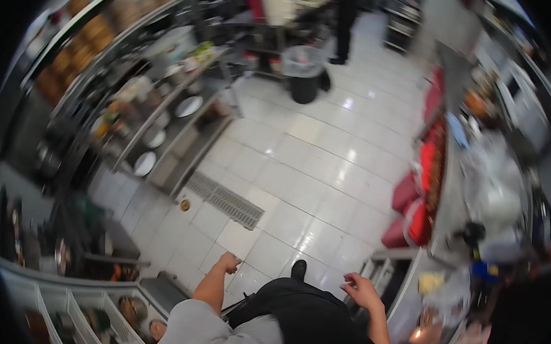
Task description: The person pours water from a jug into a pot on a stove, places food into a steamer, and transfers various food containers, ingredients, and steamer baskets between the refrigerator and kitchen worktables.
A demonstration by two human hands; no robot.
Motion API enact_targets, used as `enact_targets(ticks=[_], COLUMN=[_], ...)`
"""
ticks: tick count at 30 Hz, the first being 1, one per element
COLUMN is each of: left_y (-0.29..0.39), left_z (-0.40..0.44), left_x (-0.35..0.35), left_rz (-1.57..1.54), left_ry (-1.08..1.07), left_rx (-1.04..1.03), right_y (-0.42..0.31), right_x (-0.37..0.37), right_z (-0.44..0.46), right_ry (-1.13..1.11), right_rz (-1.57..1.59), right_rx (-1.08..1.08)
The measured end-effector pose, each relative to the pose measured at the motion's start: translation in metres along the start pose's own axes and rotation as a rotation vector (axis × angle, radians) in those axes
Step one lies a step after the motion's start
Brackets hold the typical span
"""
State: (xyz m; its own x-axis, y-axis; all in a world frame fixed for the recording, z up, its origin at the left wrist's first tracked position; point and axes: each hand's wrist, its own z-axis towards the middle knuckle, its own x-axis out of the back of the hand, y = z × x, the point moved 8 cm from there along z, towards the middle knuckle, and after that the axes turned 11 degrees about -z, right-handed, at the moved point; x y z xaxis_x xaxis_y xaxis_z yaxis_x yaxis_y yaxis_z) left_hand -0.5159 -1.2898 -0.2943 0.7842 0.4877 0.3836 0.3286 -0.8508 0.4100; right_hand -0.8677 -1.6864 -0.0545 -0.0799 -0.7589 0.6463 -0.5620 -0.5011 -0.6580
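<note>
My left hand [229,263] hangs over the tiled floor with its fingers curled in, and nothing shows in it. A metal floor drain grate [227,200] lies on the floor beyond that hand. On the other side of my body, my right hand [359,288] is held out with its fingers loosely bent and apart, holding nothing. It is nearest to a metal-framed unit [383,276] at the counter's end. My black apron [316,321] and one black shoe [298,270] show between the hands.
Steel shelving [188,136] with plates stands ahead on the left. A lined trash bin [302,76] is farther back, near a person in dark clothes [345,22]. Red sacks [416,207] line the right counter. A compartmented unit [76,323] is at lower left.
</note>
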Motion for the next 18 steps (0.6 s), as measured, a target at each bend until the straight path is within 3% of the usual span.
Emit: enact_targets(ticks=[2, 4, 6, 7, 9, 13, 18], left_y=[0.004, 0.008, 0.005, 0.004, 0.006, -0.010, -0.089], left_z=[0.000, 0.002, 0.015, 0.007, -0.004, -0.039, -0.048], left_x=[0.022, 0.034, 0.042, 0.045, 0.051, 0.068, 0.051], left_rz=[-0.095, -0.097, 0.087, -0.013, -0.158, -0.318, -0.266], left_ry=[0.081, 0.167, 0.387, 0.459, 0.554, 0.731, 0.599], left_rx=[-0.027, -0.124, -0.265, -0.258, -0.218, -0.081, 0.131], right_y=[0.015, 0.065, 0.129, 0.124, 0.125, 0.126, 0.112], right_x=[-0.001, -0.023, -0.048, -0.037, -0.043, -0.058, -0.052], right_z=[0.041, 0.084, 0.119, 0.125, 0.165, 0.255, 0.385], right_ry=[-0.023, -0.133, -0.146, -0.279, -0.424, -0.606, -0.728], right_rz=[0.058, 0.357, 0.589, 0.267, 0.003, -0.131, -0.238], right_rx=[-0.037, -0.189, -0.262, -0.242, -0.185, -0.173, -0.124])
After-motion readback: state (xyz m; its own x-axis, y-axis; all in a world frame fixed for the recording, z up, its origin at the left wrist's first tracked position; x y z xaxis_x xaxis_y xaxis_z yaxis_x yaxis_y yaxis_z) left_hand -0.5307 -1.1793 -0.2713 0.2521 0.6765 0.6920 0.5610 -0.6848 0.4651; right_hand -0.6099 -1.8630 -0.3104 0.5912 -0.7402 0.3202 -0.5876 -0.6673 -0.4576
